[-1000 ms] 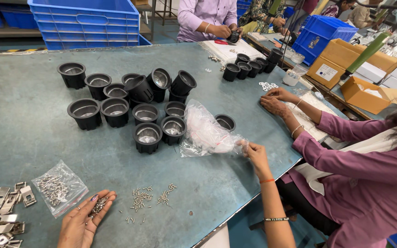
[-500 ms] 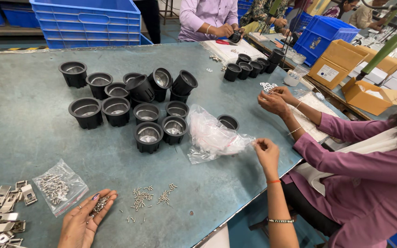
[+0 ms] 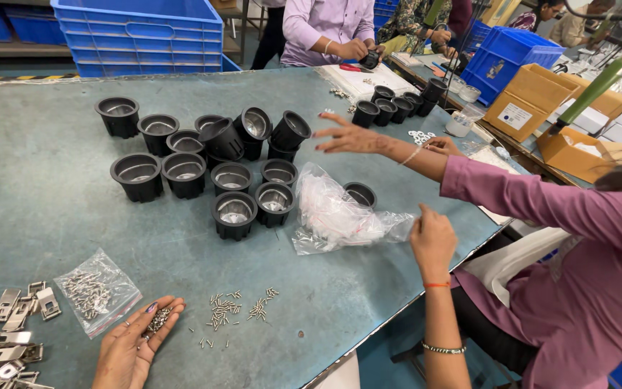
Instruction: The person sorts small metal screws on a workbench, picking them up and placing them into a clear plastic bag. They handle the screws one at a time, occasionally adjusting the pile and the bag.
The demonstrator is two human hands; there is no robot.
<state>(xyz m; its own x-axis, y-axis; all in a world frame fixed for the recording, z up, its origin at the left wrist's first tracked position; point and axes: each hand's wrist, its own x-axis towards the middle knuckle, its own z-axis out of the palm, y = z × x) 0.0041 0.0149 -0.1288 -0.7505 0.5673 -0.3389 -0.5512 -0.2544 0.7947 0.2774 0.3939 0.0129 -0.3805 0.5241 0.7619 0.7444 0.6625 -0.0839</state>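
My left hand (image 3: 132,347) lies palm up at the near table edge, cupping a small heap of screws (image 3: 158,319). More loose screws (image 3: 230,311) are scattered on the green table (image 3: 30,216) just to its right. My right hand (image 3: 433,241), with a red thread and a bangle on the arm, has its fingers curled at the right corner of a crumpled clear plastic bag (image 3: 336,216). The bag lies flat beside a cluster of black round housings (image 3: 233,212).
A co-worker in a purple sleeve stretches one hand (image 3: 347,137) over the table toward the housings. A small bag of screws (image 3: 95,292) and metal clips (image 3: 5,338) lie at the near left. Blue crates (image 3: 138,32), cardboard boxes (image 3: 527,108) and other workers are beyond.
The plastic bag has dropped from raised to flat on the table. The co-worker's hand has reached out leftward over the table. My left hand has stayed put.
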